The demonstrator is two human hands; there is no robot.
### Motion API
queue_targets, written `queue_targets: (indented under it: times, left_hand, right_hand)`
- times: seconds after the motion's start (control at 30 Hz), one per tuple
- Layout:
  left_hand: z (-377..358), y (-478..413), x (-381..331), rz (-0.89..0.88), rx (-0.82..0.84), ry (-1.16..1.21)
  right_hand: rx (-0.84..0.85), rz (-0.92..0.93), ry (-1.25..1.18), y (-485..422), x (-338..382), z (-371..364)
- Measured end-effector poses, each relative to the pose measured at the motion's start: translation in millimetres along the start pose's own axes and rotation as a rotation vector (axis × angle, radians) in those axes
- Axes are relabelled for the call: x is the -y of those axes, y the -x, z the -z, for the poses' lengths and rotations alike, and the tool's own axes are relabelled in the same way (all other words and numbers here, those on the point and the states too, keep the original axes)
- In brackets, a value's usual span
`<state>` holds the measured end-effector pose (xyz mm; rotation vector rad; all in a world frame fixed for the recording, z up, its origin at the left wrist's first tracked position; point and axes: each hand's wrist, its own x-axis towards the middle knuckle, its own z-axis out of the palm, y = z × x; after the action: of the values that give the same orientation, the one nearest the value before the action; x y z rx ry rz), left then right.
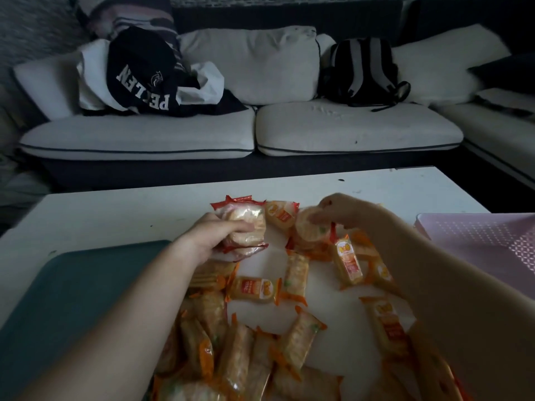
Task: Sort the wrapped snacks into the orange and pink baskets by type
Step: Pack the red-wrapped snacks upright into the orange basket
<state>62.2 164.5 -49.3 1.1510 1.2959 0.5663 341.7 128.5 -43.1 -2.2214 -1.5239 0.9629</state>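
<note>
Wrapped snacks lie scattered over the white table (115,215). My left hand (214,235) grips a bundle of red-edged clear-wrapped snacks (246,224) at the far side of the pile. My right hand (341,211) pinches a round orange-wrapped snack (311,230) just right of that bundle. Several orange-edged snack packs (254,289) cover the table in front of me. The pink basket (492,247) stands at the right, partly behind my right forearm. No orange basket shows.
A dark green flat tray or lid (72,299) lies at the left under my left forearm. Behind the table stands a grey sofa (260,131) with dark clothing (142,73) and a black backpack (362,70) on it.
</note>
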Motion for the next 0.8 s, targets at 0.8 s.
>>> queue_targets:
  times: [0.8]
  left_hand:
    - [-9.4, 73.7, 15.7, -0.158, -0.088, 0.109]
  right_hand:
    - [-0.183, 0.211, 0.480, 75.0, 31.3, -41.7]
